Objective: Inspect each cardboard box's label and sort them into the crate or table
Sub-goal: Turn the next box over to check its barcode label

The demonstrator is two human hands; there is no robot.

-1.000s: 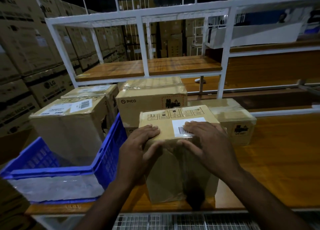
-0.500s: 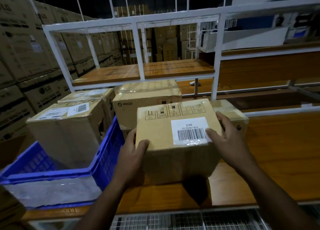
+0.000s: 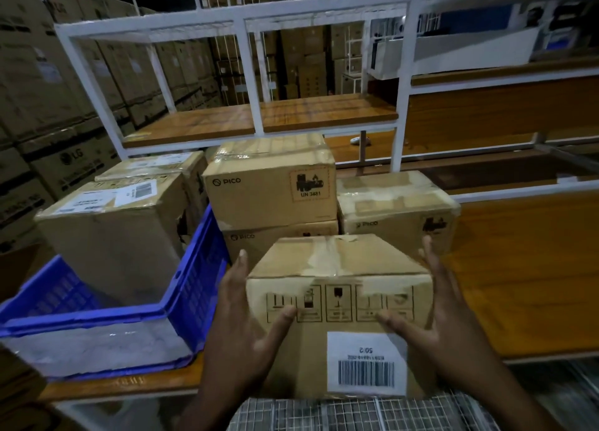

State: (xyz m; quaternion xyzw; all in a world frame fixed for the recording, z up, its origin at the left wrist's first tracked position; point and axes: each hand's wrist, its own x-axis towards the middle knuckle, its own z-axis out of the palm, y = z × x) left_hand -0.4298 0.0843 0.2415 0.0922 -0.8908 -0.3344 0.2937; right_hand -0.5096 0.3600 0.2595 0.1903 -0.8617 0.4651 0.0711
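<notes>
Close to the camera, above the near edge of the wooden worktop, a cardboard box is held between both hands. Its face toward the viewer carries a row of handling symbols and, lower down, a white barcode label that reads upside down. On the box's left side, the left hand has its fingers straight along the side and its thumb across the front face; the grip is a flat press, not a curl. On the right side, the right hand does the same, fingers straight up the side and thumb lying on the front just above the label. To the left stands a blue crate on the worktop, with a tall labelled box inside it. Behind the held box, two boxes marked PICO are stacked, and a taped box sits just beside them on the right. A white metal rack with wooden shelves rises behind.
</notes>
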